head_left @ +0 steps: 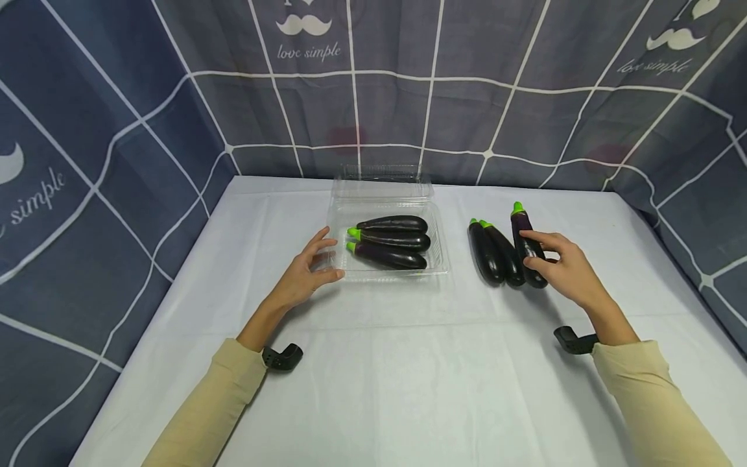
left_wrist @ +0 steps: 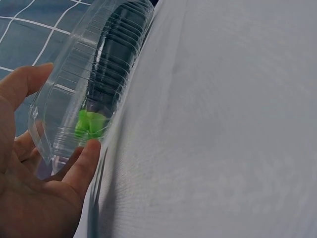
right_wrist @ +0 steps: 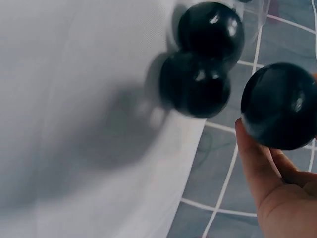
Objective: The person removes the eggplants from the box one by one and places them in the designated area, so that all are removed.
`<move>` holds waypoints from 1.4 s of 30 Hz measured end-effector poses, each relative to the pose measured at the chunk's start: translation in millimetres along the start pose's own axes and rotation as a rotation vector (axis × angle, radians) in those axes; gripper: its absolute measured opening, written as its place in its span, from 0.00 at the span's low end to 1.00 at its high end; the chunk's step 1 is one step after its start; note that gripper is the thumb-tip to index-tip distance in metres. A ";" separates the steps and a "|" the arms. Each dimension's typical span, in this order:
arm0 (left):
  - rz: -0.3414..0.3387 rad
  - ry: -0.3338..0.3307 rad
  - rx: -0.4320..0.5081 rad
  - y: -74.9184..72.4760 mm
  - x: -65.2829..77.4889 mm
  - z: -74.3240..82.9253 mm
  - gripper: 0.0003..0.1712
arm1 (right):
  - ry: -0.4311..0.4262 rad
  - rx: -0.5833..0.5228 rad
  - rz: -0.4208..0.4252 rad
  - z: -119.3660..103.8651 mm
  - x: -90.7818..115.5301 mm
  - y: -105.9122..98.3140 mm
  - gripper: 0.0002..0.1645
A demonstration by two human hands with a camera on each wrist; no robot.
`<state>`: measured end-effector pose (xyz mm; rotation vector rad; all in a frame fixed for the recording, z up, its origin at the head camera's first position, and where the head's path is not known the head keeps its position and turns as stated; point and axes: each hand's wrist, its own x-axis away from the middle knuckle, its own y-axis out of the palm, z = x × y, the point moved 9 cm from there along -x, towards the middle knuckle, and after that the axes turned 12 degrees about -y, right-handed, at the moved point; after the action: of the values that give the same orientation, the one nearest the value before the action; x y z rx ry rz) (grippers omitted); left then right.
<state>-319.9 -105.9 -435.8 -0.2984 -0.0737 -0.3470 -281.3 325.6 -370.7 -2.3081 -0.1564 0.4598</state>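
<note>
My right hand (head_left: 563,264) grips a dark eggplant (head_left: 524,232) with a green stem; in the right wrist view this eggplant (right_wrist: 280,106) looks raised off the cloth. Just left of it, two more eggplants (head_left: 489,256) lie side by side. Three eggplants (head_left: 392,241) sit in a row inside a clear plastic container (head_left: 439,250), stems to the left. At the container's left side is my left hand (head_left: 303,275), thumb and fingers spread along its edge. The left wrist view has the fingertips (left_wrist: 90,153) against or very near the clear wall.
The container's hinged lid (head_left: 382,181) stands folded back toward the curtain (head_left: 397,117). A white cloth (head_left: 408,383) covers the table. Grey grid-patterned curtains enclose the back and both sides. Each wrist carries a black camera mount (head_left: 283,357).
</note>
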 end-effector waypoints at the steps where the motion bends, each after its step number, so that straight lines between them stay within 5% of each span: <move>1: -0.001 0.000 0.001 0.1 -0.2 0.1 0.37 | 0.012 -0.002 -0.003 3.2 0.6 -0.5 0.31; 19: 0.003 -0.001 0.000 0.8 -1.1 0.4 0.37 | 0.111 -0.030 -0.046 34.9 7.3 -3.6 0.31; 42: 0.003 -0.006 0.001 0.5 0.1 -0.8 0.37 | 0.082 -0.077 -0.139 54.0 0.7 6.4 0.29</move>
<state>-319.6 -105.7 -436.7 -0.2982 -0.0792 -0.3429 -300.9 357.4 -410.2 -2.3684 -0.2970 0.2926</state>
